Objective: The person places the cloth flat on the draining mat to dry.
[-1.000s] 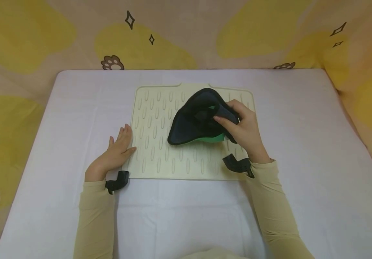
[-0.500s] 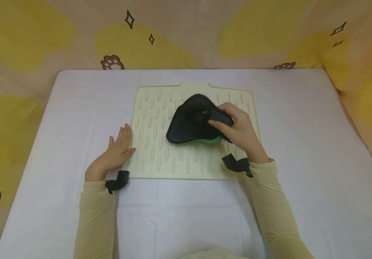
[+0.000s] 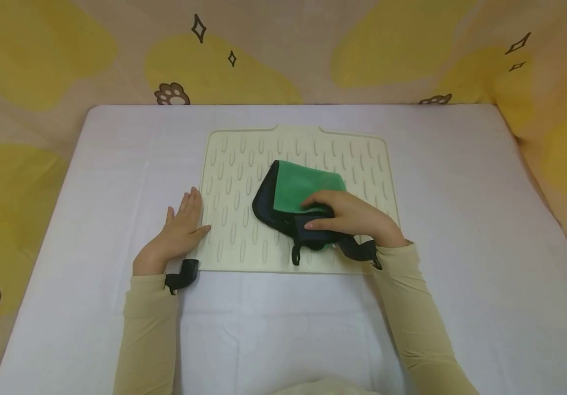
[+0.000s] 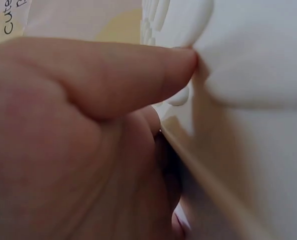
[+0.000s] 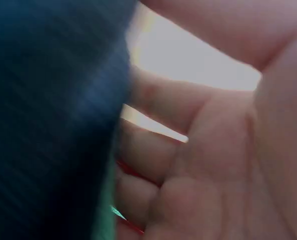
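Note:
On the mat lies a folded green and dark navy cloth piece with black edging and a small black loop at its near end. It looks thick and padded; its exact kind does not show. My right hand pinches its near right part, thumb on the navy side and fingers over the green. In the right wrist view the navy fabric fills the left side, against the fingertips. My left hand rests with straight fingers along the left edge of the mat, thumb on its surface, and holds nothing.
A cream mat with raised oval ridges lies on the white-covered table. A patterned yellow and beige cloth hangs behind and at both sides. Black wrist camera mounts sit at both cuffs.
My right hand has turned over and come nearer with the cloth piece. Its green side now faces up and its loop shows; before, the dark hollow side did. My left hand has barely moved.

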Action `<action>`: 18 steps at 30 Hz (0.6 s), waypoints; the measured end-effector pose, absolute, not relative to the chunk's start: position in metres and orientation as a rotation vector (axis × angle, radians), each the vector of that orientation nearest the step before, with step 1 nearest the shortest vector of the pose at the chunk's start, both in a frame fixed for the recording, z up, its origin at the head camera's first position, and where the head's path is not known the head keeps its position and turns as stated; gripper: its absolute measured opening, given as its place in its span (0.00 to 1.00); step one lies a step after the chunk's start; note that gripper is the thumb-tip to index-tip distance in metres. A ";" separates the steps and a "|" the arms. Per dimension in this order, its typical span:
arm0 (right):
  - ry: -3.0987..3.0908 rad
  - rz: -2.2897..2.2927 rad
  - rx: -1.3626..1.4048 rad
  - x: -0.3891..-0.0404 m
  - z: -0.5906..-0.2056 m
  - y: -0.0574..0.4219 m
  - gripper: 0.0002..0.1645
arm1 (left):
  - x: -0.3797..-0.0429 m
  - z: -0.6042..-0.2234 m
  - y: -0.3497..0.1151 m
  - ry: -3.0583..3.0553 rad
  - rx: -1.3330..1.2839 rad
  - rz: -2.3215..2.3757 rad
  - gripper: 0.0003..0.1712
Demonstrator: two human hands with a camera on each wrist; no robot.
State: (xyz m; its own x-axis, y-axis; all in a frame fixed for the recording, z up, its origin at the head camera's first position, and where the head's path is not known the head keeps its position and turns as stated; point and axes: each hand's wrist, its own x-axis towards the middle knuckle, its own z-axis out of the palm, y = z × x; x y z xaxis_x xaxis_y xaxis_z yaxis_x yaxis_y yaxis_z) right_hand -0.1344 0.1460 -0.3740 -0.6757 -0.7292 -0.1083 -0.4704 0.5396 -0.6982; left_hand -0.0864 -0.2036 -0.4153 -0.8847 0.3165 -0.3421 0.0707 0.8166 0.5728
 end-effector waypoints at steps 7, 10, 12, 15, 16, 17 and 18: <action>2.370 -0.880 -1.024 -0.134 -0.375 0.144 0.22 | -0.087 -0.416 -0.201 2.597 0.279 0.747 0.44; 2.382 -0.868 -1.030 -0.134 -0.376 0.144 0.20 | -0.087 -0.418 -0.202 2.607 0.288 0.758 0.44; 2.392 -0.864 -1.030 -0.135 -0.377 0.144 0.19 | -0.088 -0.422 -0.204 2.611 0.299 0.766 0.44; 2.411 -0.868 -1.031 -0.135 -0.377 0.144 0.17 | -0.090 -0.429 -0.208 2.616 0.311 0.756 0.45; 2.420 -0.871 -1.029 -0.135 -0.377 0.144 0.17 | -0.091 -0.432 -0.209 2.615 0.315 0.749 0.45; 2.431 -0.875 -1.026 -0.135 -0.376 0.145 0.17 | -0.092 -0.432 -0.210 2.610 0.316 0.743 0.45; 2.446 -0.878 -1.025 -0.135 -0.376 0.145 0.16 | -0.092 -0.431 -0.209 2.604 0.313 0.740 0.45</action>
